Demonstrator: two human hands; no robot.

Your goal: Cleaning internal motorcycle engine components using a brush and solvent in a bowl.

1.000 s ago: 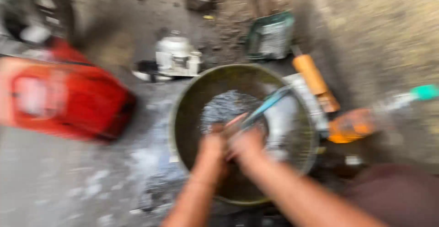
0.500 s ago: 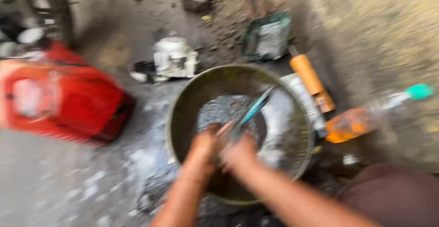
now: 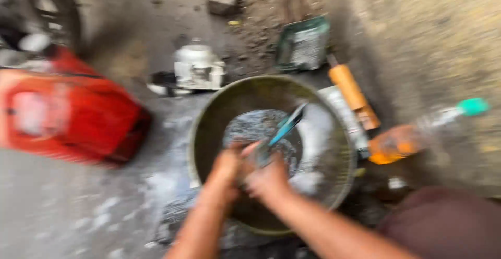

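The picture is blurred by motion. A round metal basin (image 3: 209, 118) sits on the ground with dark foamy water in it. Both my hands are inside it, close together. My left hand (image 3: 225, 169) grips a small object I cannot make out. My right hand (image 3: 267, 178) holds a thin blue-handled tool (image 3: 287, 125), like a brush, whose handle slants up to the right over the water.
A red plastic part (image 3: 68, 110) lies at the left. Behind the basin stand a white engine-like part (image 3: 198, 68) and a green packet (image 3: 303, 42). At the right lie an orange-handled tool (image 3: 352, 92) and a plastic bottle of orange liquid (image 3: 417, 131) with a teal cap.
My hands have shifted slightly left and lower in the basin, and the blue-handled tool now points more steeply. The view has drifted a little.
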